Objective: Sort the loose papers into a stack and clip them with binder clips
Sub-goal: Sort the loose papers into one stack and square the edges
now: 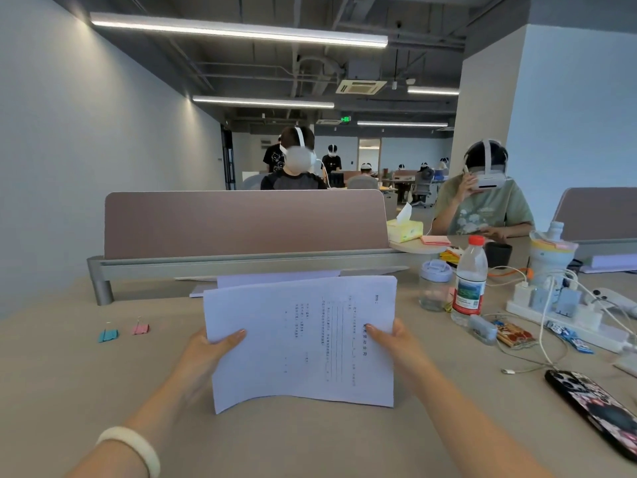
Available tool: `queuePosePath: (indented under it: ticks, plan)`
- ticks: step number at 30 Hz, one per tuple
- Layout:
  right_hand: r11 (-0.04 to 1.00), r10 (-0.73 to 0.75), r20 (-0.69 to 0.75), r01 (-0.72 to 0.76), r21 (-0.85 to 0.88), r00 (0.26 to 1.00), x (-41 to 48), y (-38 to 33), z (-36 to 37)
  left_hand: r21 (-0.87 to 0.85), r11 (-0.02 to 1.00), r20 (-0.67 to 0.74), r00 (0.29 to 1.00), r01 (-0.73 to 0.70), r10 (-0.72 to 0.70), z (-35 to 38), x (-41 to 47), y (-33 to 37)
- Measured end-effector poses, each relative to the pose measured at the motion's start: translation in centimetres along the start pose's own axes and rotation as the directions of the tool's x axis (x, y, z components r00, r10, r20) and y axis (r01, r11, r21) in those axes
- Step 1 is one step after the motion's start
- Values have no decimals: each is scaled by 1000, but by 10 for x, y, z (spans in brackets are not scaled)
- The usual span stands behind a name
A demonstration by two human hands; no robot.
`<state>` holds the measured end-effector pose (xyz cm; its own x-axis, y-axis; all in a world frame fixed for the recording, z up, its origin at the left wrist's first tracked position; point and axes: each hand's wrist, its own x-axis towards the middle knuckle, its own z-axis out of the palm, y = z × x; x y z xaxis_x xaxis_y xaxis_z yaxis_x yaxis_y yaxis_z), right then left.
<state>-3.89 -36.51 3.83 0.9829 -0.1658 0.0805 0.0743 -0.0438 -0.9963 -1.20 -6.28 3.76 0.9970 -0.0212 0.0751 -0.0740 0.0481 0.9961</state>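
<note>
**A:** What is called for at this step?

**B:** The papers [300,343] are to be squared. The lower edge should be tapped on the table [69,374] until everything lines up, with the grasp kept loose enough for slipping. The lower left corner is seen bowing outward, so the edges are judged not yet flush.

**A:** How is the bundle held?

**B:** It is pinched at both side edges. The left edge is grasped by the left hand [210,350], with the thumb laid over the front. The right edge is grasped the same way by the right hand [400,346]. The fingers behind are hidden.

**A:** Where is it found?

**B:** It is stood in the lower centre of the frame, between the two hands, with the printed side turned toward the camera. Whether the table is touched cannot be told. Spare pages [275,280] are seen lying behind it.

**A:** And the clips?

**B:** The blue binder clip [108,335] and the pink binder clip [140,328] are seen on the table at the left of the frame. They are well apart from both hands and untouched.
</note>
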Motion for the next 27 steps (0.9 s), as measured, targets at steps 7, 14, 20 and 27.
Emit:
queuePosePath:
  ticks: [7,14,20,27]
  plan:
    - [835,-184,106,212,-508,977,13,-117,-6,139,956,-172,945,-258,280,-17,16,56]
    - [245,-242,511,561,-790,825,11,-202,61,166,961,320,934,-219,158,34,15,87]
    - [215,-192,504,537,-816,842,18,-194,48,-45,990,161,977,-132,138,39,6,53]
    - [996,-52,312,74,-57,948,16,-119,-3,-121,984,55,988,-134,142,33,4,54]
